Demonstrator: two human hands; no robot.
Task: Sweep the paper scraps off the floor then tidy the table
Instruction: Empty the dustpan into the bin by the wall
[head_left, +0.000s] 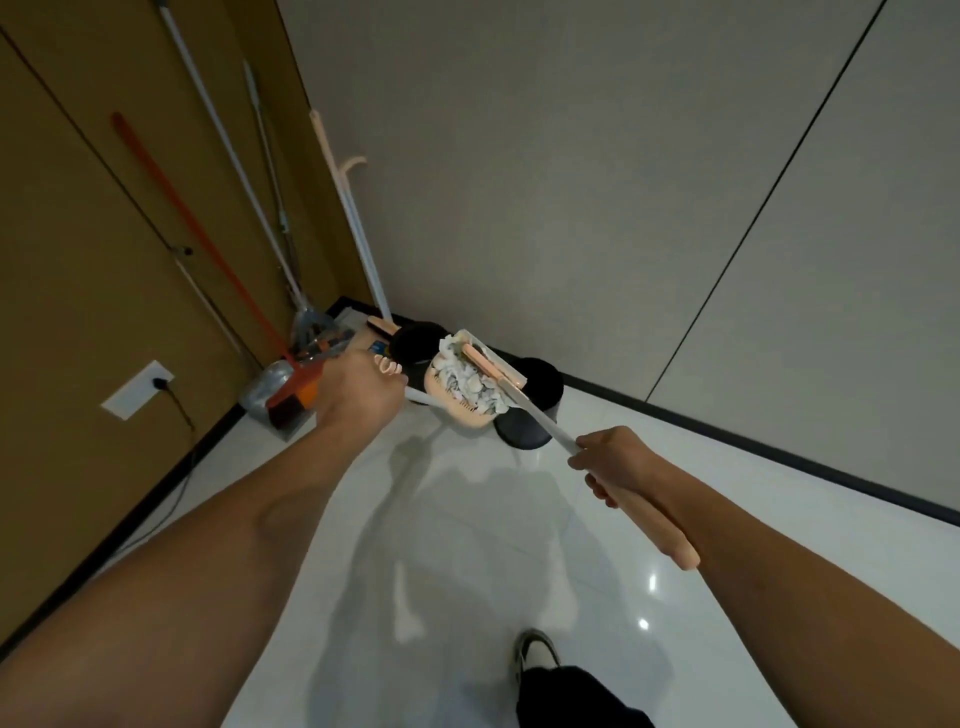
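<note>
A peach dustpan (453, 400) heaped with white paper scraps (470, 382) hangs tilted in the air over two black bins (415, 340) in the corner. My left hand (358, 395) grips the peach loop at the top of the dustpan's short white handle. My right hand (613, 462) grips the white pole of a broom (535, 415), just above its peach end grip. The broom's peach head (493, 370) lies across the scraps in the pan. The second black bin (543, 382) stands right behind the pan, partly hidden by it.
Mops, a red-handled broom (208, 234) and a metal dustpan (270, 395) lean in the left corner by the brown wall. Another peach and white broom (358, 223) leans at the corner. A wall socket (137, 389) has a cable running down. My shoe (537, 654) is on the glossy white floor.
</note>
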